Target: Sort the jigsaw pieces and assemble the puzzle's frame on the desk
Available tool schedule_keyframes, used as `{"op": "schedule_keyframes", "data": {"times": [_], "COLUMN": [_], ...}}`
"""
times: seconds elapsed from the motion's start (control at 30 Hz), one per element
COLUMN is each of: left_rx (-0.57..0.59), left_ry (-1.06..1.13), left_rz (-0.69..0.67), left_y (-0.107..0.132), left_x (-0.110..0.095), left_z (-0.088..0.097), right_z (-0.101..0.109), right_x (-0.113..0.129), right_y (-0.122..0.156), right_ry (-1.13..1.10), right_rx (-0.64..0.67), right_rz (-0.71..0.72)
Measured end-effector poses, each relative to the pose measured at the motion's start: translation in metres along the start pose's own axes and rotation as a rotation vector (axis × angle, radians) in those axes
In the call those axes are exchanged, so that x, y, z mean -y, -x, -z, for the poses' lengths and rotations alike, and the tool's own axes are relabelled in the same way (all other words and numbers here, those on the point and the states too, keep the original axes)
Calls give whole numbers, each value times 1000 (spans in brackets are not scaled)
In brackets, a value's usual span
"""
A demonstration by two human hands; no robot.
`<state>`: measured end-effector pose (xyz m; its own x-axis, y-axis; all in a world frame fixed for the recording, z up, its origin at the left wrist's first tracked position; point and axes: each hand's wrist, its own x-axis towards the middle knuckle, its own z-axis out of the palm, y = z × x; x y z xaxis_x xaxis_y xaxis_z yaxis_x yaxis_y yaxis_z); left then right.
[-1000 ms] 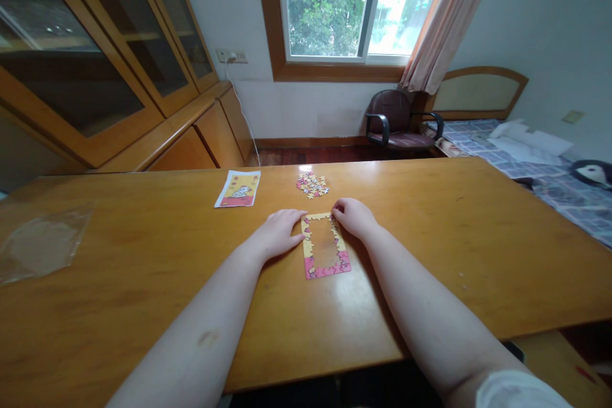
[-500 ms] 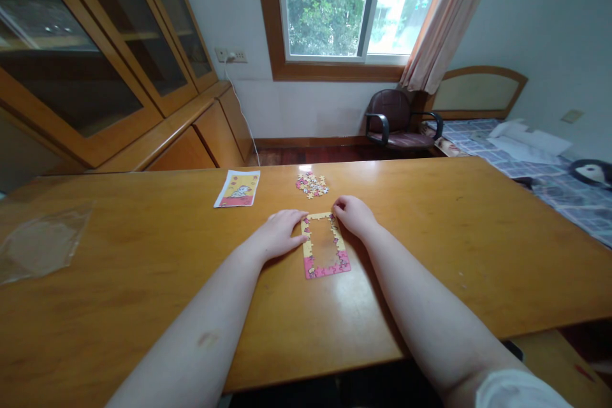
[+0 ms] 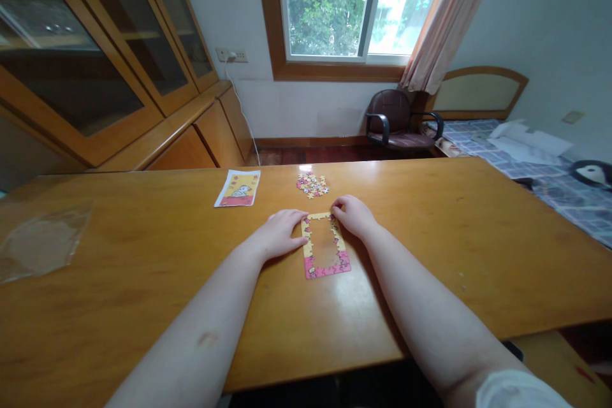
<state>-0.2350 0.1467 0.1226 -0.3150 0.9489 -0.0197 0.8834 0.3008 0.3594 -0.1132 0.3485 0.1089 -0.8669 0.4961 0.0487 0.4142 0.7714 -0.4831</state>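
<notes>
A jigsaw puzzle border (image 3: pixel 327 271), yellow at the far end and pink at the near end, lies on the wooden table around a bare middle. My left hand (image 3: pixel 281 234) rests at its far left side, thumb and fingers apart, the tips touching the edge pieces. At the far right corner, the bent fingers of my right hand (image 3: pixel 354 215) are pinched together on an edge piece, which they partly cover. Just beyond the border is a pile of loose puzzle pieces (image 3: pixel 313 186). To the left of that pile lies a reference picture (image 3: pixel 238 189) of a white animal on yellow and pink.
A clear plastic bag (image 3: pixel 43 243) lies flat on the table's left end. Past the far edge of the table (image 3: pixel 430 204) stands a dark red armchair (image 3: pixel 393 118). On the left is a glass-door cabinet (image 3: pixel 138 44), and a bed (image 3: pixel 549 166) is on the right.
</notes>
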Motion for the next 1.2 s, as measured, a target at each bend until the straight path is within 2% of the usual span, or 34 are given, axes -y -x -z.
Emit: {"op": "schedule_keyframes", "data": {"times": [0.4, 0.6, 0.73, 0.87, 0.93, 1.03, 1.2], "left_rx": [-10, -13, -38, -163, -267, -402, -490], "left_ry": [-17, -6, 36, 118, 181, 290, 410], "left_rz": [4, 5, 24, 112, 156, 228, 442], "left_y": [0, 0, -3, -12, -18, -28, -41], "left_x": [0, -1, 5, 23, 32, 41, 42], "left_z": [-1, 0, -6, -19, -23, -24, -21], "right_z": [-2, -4, -8, -13, -15, -17, -12], "right_x": [-1, -3, -11, -19, -21, -22, -27], "right_y": [-1, -2, -7, -16, -19, -24, -40], "right_ry": [6, -17, -71, -200, -224, -192, -212], "right_rx": [29, 0, -63, -214, -246, -246, -179], "right_rz": [-19, -6, -35, -160, -175, -171, -170]}}
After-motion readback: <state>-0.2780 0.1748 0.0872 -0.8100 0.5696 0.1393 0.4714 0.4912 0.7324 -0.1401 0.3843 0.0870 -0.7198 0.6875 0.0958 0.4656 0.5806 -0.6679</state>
